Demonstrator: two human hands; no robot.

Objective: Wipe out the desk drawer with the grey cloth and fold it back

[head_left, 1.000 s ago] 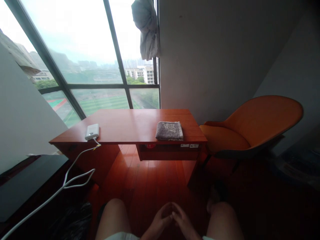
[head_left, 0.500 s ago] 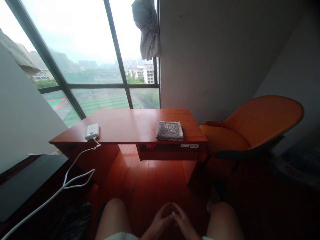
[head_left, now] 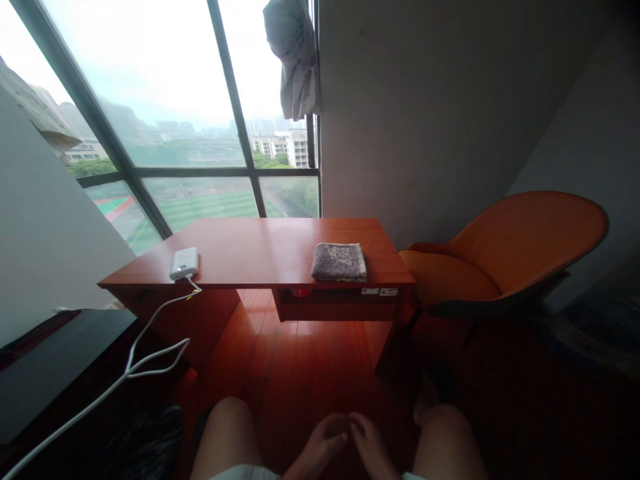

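Note:
Between my knees, low in the view, are my left hand [head_left: 324, 441] and my right hand [head_left: 367, 441]. Both hold nothing, their fingers loosely curved with thumbs apart from the fingers. The fingertips of the two hands face each other, very near together; whether they touch is hard to tell. Beyond them stands a reddish wooden desk [head_left: 245, 250]. A folded grey-brown towel [head_left: 340, 262] with a pale pattern lies near its front edge, right of the middle. At the desk's left lies a white power bank-like device [head_left: 185, 263] with a white cable [head_left: 143, 327] plugged in.
An orange chair [head_left: 530, 247] stands right of the desk. Under the desktop is an open shelf [head_left: 330, 293] holding a red thing and white cards. A dark surface [head_left: 65, 367] and a black plastic bag [head_left: 150, 440] are at left. The window [head_left: 165, 87] is behind.
My hands have drawn slightly apart; fingers and thumbs that met at the tips before are now separated a little. The towel, device and cable have not moved.

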